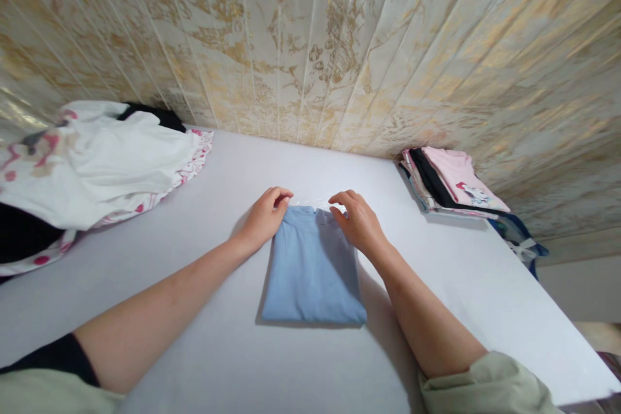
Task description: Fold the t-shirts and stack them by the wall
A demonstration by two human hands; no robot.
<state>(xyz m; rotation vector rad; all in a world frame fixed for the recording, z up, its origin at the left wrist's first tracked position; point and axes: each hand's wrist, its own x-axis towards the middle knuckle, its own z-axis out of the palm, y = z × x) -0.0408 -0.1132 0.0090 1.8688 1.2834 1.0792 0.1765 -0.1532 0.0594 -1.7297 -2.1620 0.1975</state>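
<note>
A light blue garment (313, 272), folded into a neat near-rectangle, lies flat on the white table in front of me. Something clear and shiny, perhaps plastic, shows along its far edge. My left hand (266, 217) is at the far left corner, thumb and fingers closed on the cloth there. At the far right corner is my right hand (358, 220), its thumb and curved fingers apart just over the cloth edge. The tips of several fingers on both hands are hidden.
On the white table (218, 336), a loose heap of white, pink-patterned and black clothes (111, 155) lies at left. A stack of folded clothes (451, 181), pink on top, stands at back right, with a dark blue item (521, 239) beside it. A gold-patterned wall covering (310, 45) rises behind.
</note>
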